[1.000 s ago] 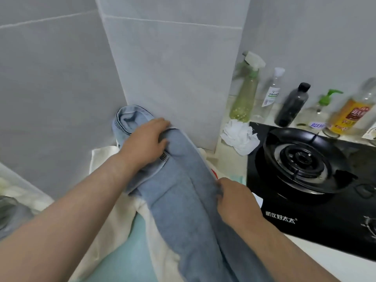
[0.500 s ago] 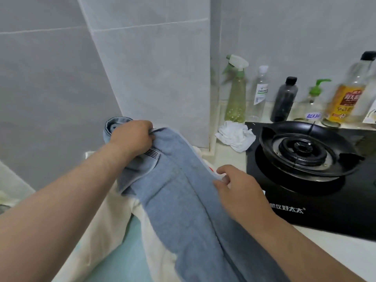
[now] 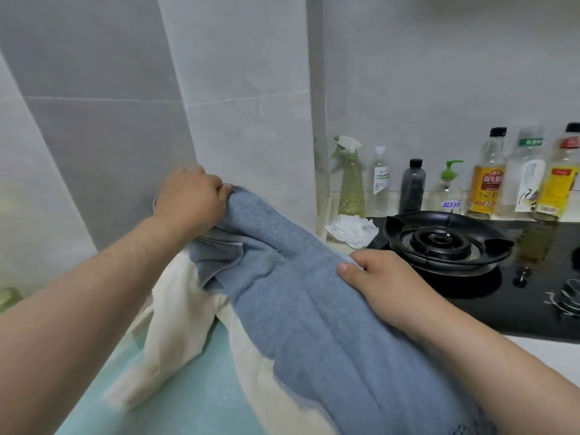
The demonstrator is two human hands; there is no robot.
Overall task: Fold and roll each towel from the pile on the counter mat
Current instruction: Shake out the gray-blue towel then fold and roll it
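A blue-grey towel (image 3: 314, 309) runs lengthwise from the wall corner toward me, folded into a long strip. My left hand (image 3: 191, 199) grips its far end, fingers curled over the edge near the wall. My right hand (image 3: 379, 284) holds the towel's right edge, thumb on top and fingers hidden beneath. Under it lies a cream towel (image 3: 175, 309), rumpled, on a pale green counter mat (image 3: 188, 400).
A black gas hob (image 3: 445, 240) stands right of the towels, with a crumpled white cloth (image 3: 351, 229) by its corner. Several bottles line the back wall, among them a green spray bottle (image 3: 351, 180). Grey tiled walls close in at the left and behind.
My left hand has lifted the towel's far end up and back toward the wall. My right hand has slid to the towel's right edge. The view has tilted up.
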